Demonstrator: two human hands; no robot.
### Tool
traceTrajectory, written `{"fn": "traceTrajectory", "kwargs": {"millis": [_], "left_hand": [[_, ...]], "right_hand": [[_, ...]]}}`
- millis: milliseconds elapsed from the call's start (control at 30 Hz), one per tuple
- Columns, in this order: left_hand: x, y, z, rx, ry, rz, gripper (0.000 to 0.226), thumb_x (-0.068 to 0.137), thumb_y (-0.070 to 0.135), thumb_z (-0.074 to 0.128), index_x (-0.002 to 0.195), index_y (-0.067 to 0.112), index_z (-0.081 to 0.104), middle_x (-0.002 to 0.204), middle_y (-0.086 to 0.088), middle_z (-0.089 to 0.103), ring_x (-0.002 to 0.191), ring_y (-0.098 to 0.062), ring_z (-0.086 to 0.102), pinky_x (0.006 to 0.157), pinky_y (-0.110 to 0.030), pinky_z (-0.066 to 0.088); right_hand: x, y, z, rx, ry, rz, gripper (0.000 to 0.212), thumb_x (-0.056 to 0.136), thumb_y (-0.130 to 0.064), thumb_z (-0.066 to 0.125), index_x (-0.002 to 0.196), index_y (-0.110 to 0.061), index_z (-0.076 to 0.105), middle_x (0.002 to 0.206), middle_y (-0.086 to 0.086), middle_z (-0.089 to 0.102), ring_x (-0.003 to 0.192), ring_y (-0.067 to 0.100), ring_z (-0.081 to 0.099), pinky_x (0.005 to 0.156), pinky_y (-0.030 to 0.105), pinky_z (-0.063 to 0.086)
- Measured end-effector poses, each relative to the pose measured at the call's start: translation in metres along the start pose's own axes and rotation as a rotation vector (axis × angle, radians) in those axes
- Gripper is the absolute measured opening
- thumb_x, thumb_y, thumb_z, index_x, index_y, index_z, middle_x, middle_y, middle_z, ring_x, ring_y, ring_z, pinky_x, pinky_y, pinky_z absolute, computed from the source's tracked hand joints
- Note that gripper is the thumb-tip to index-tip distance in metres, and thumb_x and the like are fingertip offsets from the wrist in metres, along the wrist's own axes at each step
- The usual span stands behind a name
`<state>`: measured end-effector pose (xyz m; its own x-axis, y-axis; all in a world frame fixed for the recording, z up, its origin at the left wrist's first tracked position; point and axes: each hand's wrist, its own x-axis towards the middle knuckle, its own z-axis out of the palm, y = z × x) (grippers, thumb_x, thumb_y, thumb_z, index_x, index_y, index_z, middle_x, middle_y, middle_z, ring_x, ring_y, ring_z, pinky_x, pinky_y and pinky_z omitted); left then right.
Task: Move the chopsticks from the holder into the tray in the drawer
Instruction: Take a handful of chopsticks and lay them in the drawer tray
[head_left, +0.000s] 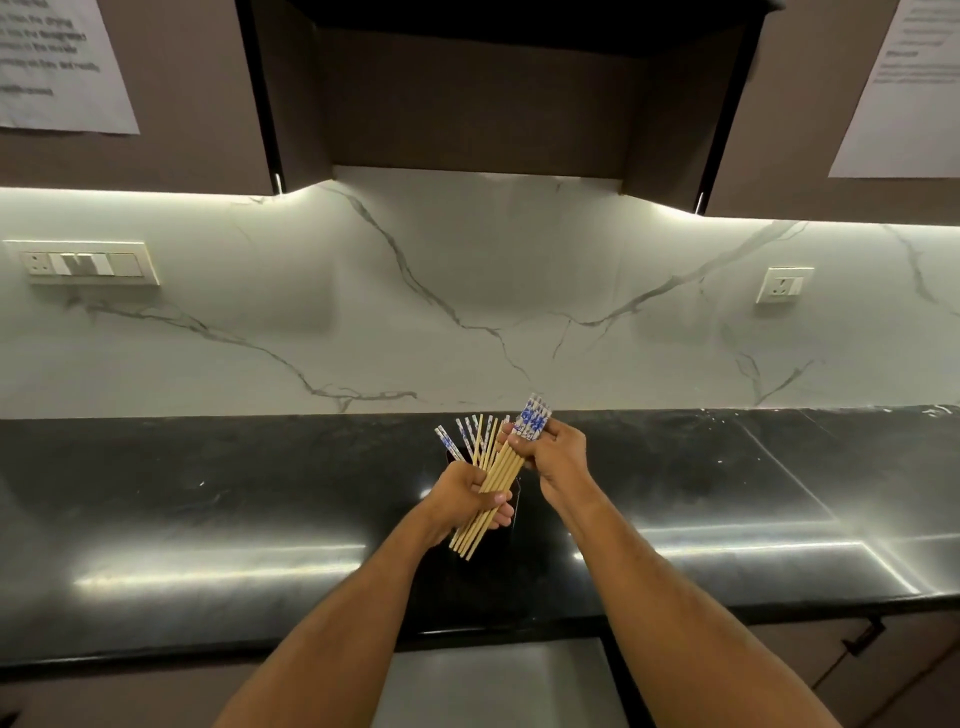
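Note:
Both hands hold chopsticks above the black counter (208, 519). My left hand (467, 499) grips a fanned bunch of wooden chopsticks (496, 483) with blue-and-white patterned tops, their thin ends pointing down past my palm. My right hand (556, 452) grips the upper part of a tighter bundle, whose blue-and-white tops (535, 421) stick out above my fingers. A dark holder (514, 499) stands on the counter behind the hands and is mostly hidden. Below the counter edge a grey drawer (493, 686) stands open between my forearms; I see no tray in it.
A white marble backsplash (467, 291) rises behind the counter, with a switch panel (83, 262) at left and a socket (784, 285) at right. Dark cabinets (182, 104) hang overhead with paper notices (57, 62) on them. A drawer handle (865, 636) sits at lower right.

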<state>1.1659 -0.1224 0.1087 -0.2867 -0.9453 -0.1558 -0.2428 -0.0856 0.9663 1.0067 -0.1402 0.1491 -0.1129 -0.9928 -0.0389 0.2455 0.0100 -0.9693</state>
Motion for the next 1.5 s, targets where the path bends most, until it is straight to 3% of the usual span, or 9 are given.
{"fn": "traceTrajectory", "kwargs": {"millis": [300,433,500,633,767,900,1067,1167,1500], "left_hand": [[-0.007,-0.023,0.042,0.239,0.004,-0.094,0.015,0.095,0.007,0.068,0.106,-0.001,0.071,0.091,-0.016,0.078,0.085,-0.025,0.078,0.083,-0.041,0.064],[-0.023,-0.048,0.06,0.461,0.046,-0.119,0.01,0.094,0.01,0.069,0.102,0.006,0.073,0.087,-0.009,0.077,0.078,-0.016,0.077,0.073,-0.027,0.064],[-0.028,-0.063,0.067,0.643,0.04,-0.158,0.01,0.092,0.012,0.07,0.1,0.008,0.075,0.086,-0.008,0.077,0.078,-0.017,0.077,0.077,-0.03,0.064],[-0.039,-0.09,0.082,1.027,-0.051,-0.229,0.021,0.092,0.017,0.067,0.112,0.013,0.073,0.103,-0.011,0.072,0.092,-0.026,0.069,0.086,-0.039,0.059],[-0.05,-0.112,0.098,1.185,-0.122,-0.207,0.021,0.094,0.008,0.06,0.113,0.012,0.069,0.109,-0.012,0.067,0.099,-0.03,0.067,0.09,-0.042,0.056],[-0.058,-0.133,0.11,1.226,-0.155,-0.201,0.021,0.096,0.002,0.055,0.112,0.007,0.068,0.11,-0.014,0.067,0.101,-0.031,0.067,0.089,-0.041,0.056],[-0.08,-0.184,0.118,1.179,-0.191,-0.213,0.018,0.097,0.005,0.058,0.111,0.011,0.068,0.111,-0.012,0.067,0.099,-0.028,0.067,0.088,-0.037,0.056],[-0.092,-0.218,0.122,1.153,-0.23,-0.231,0.021,0.097,0.003,0.057,0.112,0.012,0.068,0.112,-0.011,0.068,0.098,-0.028,0.067,0.086,-0.037,0.056],[-0.104,-0.296,0.131,1.042,-0.295,-0.297,0.023,0.099,0.005,0.052,0.113,0.014,0.067,0.116,-0.009,0.07,0.105,-0.027,0.068,0.089,-0.035,0.053]], "right_hand": [[-0.019,0.048,-0.067,0.053,-0.002,0.074,0.032,0.083,0.009,0.073,0.112,-0.002,0.065,0.105,0.017,0.076,0.102,0.031,0.074,0.092,0.047,0.059],[-0.028,0.075,-0.106,-0.257,0.065,0.016,0.07,0.082,-0.007,0.082,0.143,-0.01,0.048,0.125,0.004,0.066,0.112,0.018,0.067,0.1,0.038,0.055],[-0.039,0.087,-0.119,-0.536,0.05,-0.133,0.072,0.083,-0.014,0.082,0.146,-0.011,0.047,0.132,-0.002,0.059,0.118,0.011,0.059,0.102,0.031,0.051],[-0.068,0.112,-0.124,-1.011,-0.267,-0.376,0.058,0.087,-0.017,0.077,0.141,-0.012,0.055,0.135,0.003,0.062,0.125,0.016,0.058,0.106,0.029,0.048],[-0.09,0.148,-0.116,-1.424,-0.62,-0.31,0.051,0.09,-0.016,0.073,0.138,-0.015,0.056,0.13,0.007,0.065,0.12,0.024,0.061,0.105,0.037,0.049],[-0.109,0.181,-0.115,-1.612,-0.684,-0.164,0.023,0.092,-0.007,0.065,0.113,-0.014,0.062,0.104,0.009,0.069,0.094,0.027,0.068,0.083,0.036,0.056],[-0.125,0.217,-0.114,-1.691,-0.711,-0.04,0.012,0.091,-0.004,0.063,0.098,-0.014,0.066,0.089,0.008,0.067,0.075,0.023,0.062,0.074,0.034,0.054],[-0.139,0.24,-0.115,-1.695,-0.737,0.018,0.019,0.091,0.001,0.058,0.101,-0.012,0.067,0.093,0.01,0.068,0.077,0.026,0.061,0.071,0.034,0.049],[-0.161,0.303,-0.121,-1.704,-0.785,0.062,0.026,0.092,0.003,0.059,0.111,-0.011,0.07,0.107,0.012,0.072,0.098,0.03,0.07,0.086,0.039,0.057]]}}
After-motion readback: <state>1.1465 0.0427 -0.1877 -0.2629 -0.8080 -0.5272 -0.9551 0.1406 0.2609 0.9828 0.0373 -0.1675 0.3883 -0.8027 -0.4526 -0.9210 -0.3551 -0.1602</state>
